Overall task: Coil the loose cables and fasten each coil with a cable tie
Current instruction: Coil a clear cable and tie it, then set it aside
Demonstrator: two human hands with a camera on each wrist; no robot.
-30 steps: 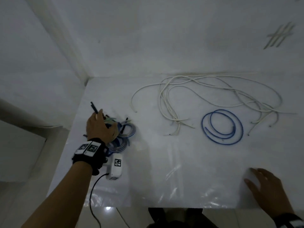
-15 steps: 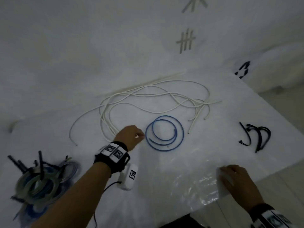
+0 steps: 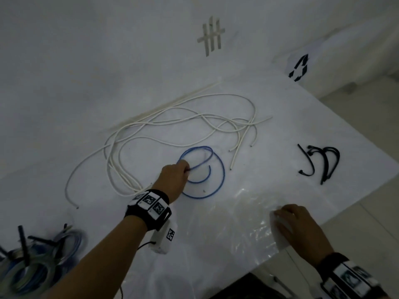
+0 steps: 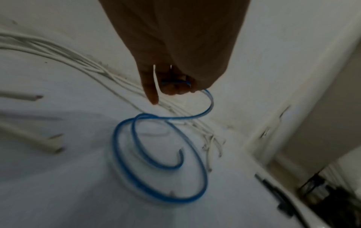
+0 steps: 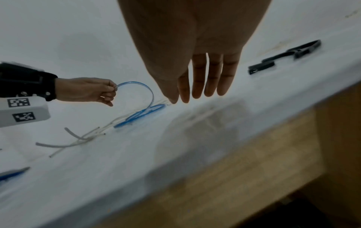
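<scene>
One end of the blue cable (image 3: 212, 186) is pinched in the left hand (image 3: 172, 180) and arcs up off the white table (image 3: 302, 117); its remaining loops lie flat just right of that hand. The right hand (image 3: 300, 228) rests with straight fingers near the table's front edge, well apart from the cable, with black cable ties (image 3: 321, 161) beyond it.

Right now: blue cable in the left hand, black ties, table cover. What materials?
Blue cable: likely plastic-jacketed, smooth, slightly glossy; it springs up in a curl where the left hand pinches it. Black ties: look like matte flexible plastic straps holding a curve; too blurred to be sure. Table cover: thin clear plastic film over white, wrinkled, with glare.
</scene>
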